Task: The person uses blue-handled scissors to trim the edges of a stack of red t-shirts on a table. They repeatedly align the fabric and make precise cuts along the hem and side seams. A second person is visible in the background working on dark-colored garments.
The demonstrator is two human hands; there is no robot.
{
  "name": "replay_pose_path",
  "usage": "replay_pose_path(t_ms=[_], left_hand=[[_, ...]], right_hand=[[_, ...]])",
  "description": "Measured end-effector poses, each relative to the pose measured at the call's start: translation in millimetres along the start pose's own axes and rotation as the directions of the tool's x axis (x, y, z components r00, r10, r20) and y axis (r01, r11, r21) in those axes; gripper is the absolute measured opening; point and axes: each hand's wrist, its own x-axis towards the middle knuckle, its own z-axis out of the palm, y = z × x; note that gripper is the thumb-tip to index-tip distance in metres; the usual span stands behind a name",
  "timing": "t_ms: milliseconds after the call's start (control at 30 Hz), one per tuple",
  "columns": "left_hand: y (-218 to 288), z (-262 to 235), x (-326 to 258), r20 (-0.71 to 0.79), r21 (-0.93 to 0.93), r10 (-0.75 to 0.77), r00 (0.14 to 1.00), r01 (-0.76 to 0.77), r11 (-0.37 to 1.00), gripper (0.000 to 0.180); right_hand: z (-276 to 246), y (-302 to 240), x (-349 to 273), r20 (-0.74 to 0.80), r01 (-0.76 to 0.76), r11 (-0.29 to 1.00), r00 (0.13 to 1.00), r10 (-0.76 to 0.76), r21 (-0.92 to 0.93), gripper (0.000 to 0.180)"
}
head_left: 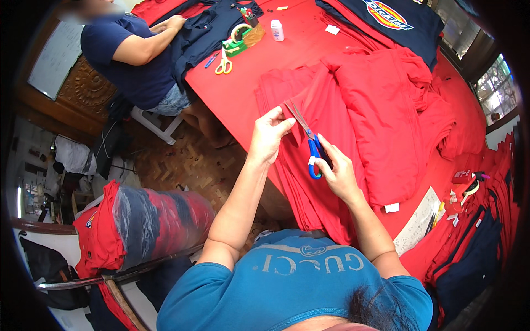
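Note:
My right hand (339, 174) grips a pair of scissors (313, 144) with blue handles, their blades pointing up and left. The blades are slightly apart, close to the fingertips of my left hand (269, 135). That hand is closed in a pinch at the edge of a red garment (309, 88), which rises in folds toward it; whether a thread is also between the fingers is too small to tell. Beneath both hands the red cloth hangs over the table's near edge. Beside it on the right lies a larger red garment (383, 127) with a white tag.
Across the red table (243, 105), a person in a dark blue shirt (127, 49) handles navy garments. Yellow-handled scissors (223, 65), a green tape dispenser (236, 47) and a white bottle (277, 31) stand near there. A plastic-wrapped bundle (163, 223) is at the left, piled clothes (469, 248) at the right.

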Motion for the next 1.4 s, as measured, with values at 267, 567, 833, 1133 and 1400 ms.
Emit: replay_pose_path(t_ms=[267, 567, 833, 1133, 1400], left_hand=[[2.5, -0.4, -3.3, -0.004, -0.012, -0.006, 1.0, 0.006, 1.0, 0.031], [9.8, 9.8, -7.6, -0.019, -0.008, 0.036, 0.999, -0.036, 0.999, 0.027], [2.7, -129.0, 91.1, -0.379, 0.751, 0.278, 0.883, 0.117, 0.65, 0.039], [15.3, -78.2, 192.5, -0.007, 0.831, -0.165, 0.986, 0.097, 0.548, 0.028], [86.2, 112.7, 126.2, 0.66, 0.077, 0.14, 0.738, -0.252, 0.965, 0.027]], right_hand=[[-2.3, 0.4, -4.7, 0.092, -0.251, 0.945, 0.967, 0.236, 0.208, 0.048], [-7.5, 2.6, -0.2, 0.23, -0.391, 0.829, 0.918, 0.323, 0.4, 0.05], [-33.6, -52.9, -61.1, 0.25, -0.217, 0.968, 0.937, 0.243, -0.127, 0.067], [-41.6, -22.9, -154.6, 0.111, -0.235, 0.939, 0.957, 0.269, -0.251, 0.068], [-216.2, -8.2, -166.0, -0.8, -0.255, 0.965, 0.591, 0.102, -0.065, 0.057]])
